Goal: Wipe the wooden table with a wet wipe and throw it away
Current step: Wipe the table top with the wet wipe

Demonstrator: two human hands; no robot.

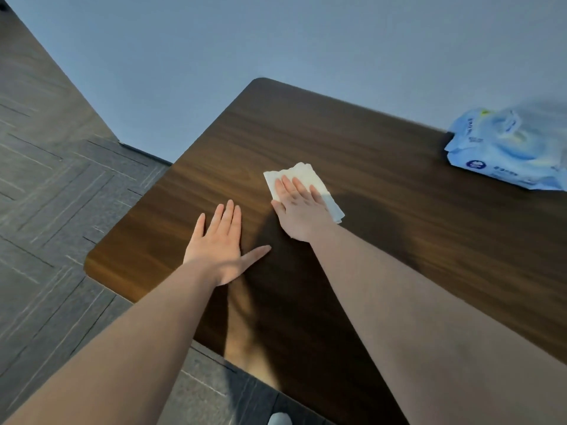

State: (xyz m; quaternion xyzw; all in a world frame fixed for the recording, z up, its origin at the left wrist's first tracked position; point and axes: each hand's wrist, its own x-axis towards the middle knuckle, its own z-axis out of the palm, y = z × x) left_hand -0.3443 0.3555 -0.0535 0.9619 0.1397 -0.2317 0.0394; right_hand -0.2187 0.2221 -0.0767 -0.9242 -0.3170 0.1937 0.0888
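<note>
A dark wooden table (383, 167) fills the middle and right of the head view. A white wet wipe (302, 176) lies flat on it, near the table's middle. My right hand (299, 208) presses palm-down on the wipe, fingers stretched out over it, covering its near half. My left hand (219, 242) rests flat on the bare wood to the left of the wipe, fingers spread, holding nothing. Both forearms reach in from the bottom of the frame.
A blue pack of wet wipes (506, 148) sits at the table's far right edge. A plain grey-blue wall (276, 41) stands behind the table. Dark patterned floor (55, 194) lies to the left, past the table's rounded corners.
</note>
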